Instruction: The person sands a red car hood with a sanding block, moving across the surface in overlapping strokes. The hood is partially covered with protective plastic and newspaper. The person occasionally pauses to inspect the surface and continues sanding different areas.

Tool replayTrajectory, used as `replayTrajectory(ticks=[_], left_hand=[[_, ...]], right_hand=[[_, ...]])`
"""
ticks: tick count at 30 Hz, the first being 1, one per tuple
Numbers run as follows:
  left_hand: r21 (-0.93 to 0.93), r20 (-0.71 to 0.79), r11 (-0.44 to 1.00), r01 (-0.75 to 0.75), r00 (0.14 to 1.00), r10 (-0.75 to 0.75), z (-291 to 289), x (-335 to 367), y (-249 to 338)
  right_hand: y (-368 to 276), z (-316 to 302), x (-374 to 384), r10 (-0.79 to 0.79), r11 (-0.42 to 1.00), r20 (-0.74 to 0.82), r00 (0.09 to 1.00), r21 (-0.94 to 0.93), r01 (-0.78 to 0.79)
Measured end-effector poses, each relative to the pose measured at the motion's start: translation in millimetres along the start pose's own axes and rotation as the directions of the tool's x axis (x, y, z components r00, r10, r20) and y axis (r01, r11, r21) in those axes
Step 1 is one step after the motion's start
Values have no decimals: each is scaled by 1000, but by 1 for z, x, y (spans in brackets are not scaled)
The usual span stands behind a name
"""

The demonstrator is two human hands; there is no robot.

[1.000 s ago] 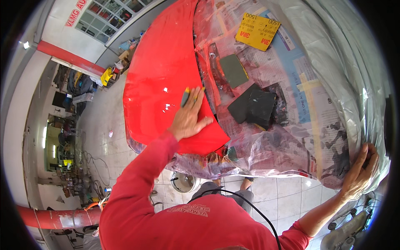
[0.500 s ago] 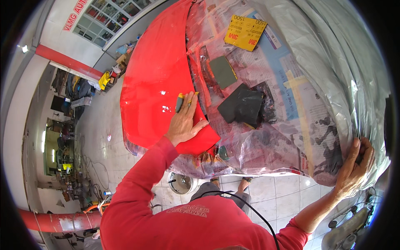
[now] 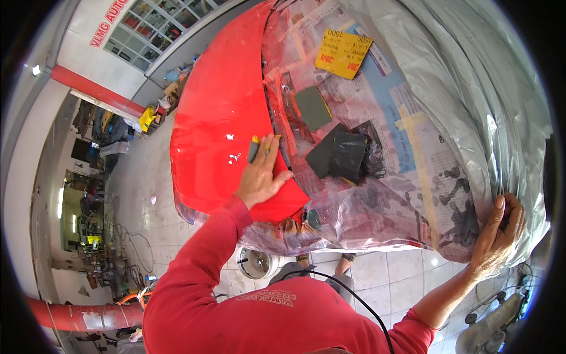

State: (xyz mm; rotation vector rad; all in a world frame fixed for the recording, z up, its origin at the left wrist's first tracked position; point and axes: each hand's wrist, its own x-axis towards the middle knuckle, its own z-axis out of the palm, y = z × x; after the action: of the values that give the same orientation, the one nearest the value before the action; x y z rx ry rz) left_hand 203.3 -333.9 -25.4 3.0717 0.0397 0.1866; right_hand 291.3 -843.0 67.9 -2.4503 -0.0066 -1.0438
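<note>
My left hand [image 3: 260, 177] lies on a glossy red car panel [image 3: 206, 141], close to the panel's right border. Under its fingers is a piece of sandpaper [image 3: 254, 150], grey with a yellow back, pressed against the paint. At the far right, my right hand [image 3: 501, 236] rests on the edge of a silver-grey car cover [image 3: 471, 112], thumb and fingers apart, holding nothing I can see. On the newspaper masking [image 3: 407, 194] between the hands lie a yellow sandpaper sheet [image 3: 344, 54], a dark grey sandpaper piece [image 3: 313, 108] and folded black sheets [image 3: 345, 154].
Clear plastic film [image 3: 330, 231] wraps the masked area's near edge. Below it, a white bucket [image 3: 256, 263] stands on the tiled floor [image 3: 377, 274] beside my feet. A black cord [image 3: 359, 298] crosses my torso. Shelves and clutter [image 3: 97, 253] line the left side.
The view has tilted slightly. My left hand stays on nearly the same spot with the sandpaper beneath it, and my right hand remains on the cover's edge.
</note>
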Motion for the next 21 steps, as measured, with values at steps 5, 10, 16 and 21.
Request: replayTrajectory(ticks=[5, 10, 16, 21], left_hand=[[-133, 35, 947, 294, 956, -292, -15, 80, -76], [-160, -99, 944, 289, 946, -307, 17, 58, -31], [-199, -7, 931, 306, 950, -313, -5, -77, -48], [-182, -136, 726, 663, 714, -687, 22, -78, -129]], right_hand=[[-4, 2, 1, -5, 1000, 34, 999, 12, 4], [-5, -1, 3, -44, 998, 31, 999, -48, 45], [-7, -5, 3, -1, 1000, 40, 999, -29, 3], [0, 4, 4, -90, 996, 9, 996, 4, 90]])
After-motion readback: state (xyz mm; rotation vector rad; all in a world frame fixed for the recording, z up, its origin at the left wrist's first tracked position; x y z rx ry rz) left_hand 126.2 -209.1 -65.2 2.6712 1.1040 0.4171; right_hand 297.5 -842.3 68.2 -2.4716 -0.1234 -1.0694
